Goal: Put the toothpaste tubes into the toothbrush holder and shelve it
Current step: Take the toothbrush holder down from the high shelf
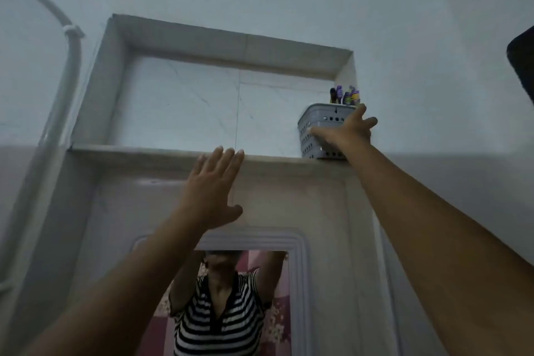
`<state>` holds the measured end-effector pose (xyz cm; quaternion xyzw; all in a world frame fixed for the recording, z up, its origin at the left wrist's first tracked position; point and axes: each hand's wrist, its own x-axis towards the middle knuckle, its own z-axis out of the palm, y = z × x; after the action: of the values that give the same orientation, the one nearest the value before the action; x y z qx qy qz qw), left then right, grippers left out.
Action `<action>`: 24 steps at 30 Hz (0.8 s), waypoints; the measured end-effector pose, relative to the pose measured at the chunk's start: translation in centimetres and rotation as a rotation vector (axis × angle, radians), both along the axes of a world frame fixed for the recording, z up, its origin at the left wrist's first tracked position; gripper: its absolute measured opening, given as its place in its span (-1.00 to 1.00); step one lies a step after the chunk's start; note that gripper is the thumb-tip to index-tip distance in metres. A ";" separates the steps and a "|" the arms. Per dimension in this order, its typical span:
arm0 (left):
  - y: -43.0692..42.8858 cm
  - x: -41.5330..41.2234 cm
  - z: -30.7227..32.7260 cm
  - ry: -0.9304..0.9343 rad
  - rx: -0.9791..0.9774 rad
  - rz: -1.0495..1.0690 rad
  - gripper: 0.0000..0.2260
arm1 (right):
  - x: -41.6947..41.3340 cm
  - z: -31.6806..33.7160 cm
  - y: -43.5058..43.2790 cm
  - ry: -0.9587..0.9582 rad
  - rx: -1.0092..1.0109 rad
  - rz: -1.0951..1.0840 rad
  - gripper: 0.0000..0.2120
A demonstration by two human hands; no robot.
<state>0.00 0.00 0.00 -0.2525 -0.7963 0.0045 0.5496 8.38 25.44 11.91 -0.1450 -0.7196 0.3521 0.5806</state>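
I am reaching both arms overhead, my right hand (348, 131) wrapping its fingers around the grey holder (318, 136) standing at the right end of the shelf (144, 151), my left hand (212, 191) hovering flat, fingers spread, empty, below the ledge.

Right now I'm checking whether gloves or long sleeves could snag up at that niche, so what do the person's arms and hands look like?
Both arms are bare along all that shows; no sleeve or cuff enters the direct view. The left hand and right hand wear no gloves, and I can make out no rings, watch or bracelet. In the mirror below, the person wears a short-sleeved black-and-white striped top.
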 end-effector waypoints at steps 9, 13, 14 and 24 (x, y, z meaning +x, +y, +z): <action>-0.6 0.6 0.8 -0.065 -0.018 -0.023 -0.04 | 0.4 -0.1 -1.8 -0.088 0.092 -0.129 0.29; -0.4 2.9 1.9 -0.148 -0.014 -0.033 -0.14 | 2.8 -0.2 -1.5 -0.004 0.106 0.017 0.27; -0.4 3.9 2.2 -0.183 -0.003 -0.050 -0.18 | 3.7 -0.3 -1.5 0.029 0.114 0.065 0.24; 1.6 13.1 -5.7 -0.643 0.401 -1.222 -0.37 | 12.1 -13.4 -3.0 -0.008 0.120 0.652 0.01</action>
<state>13.09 1.63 -5.65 -0.5361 -0.6205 -0.5251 0.2278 20.48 22.40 -1.52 0.1261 -0.7497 0.4761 0.4421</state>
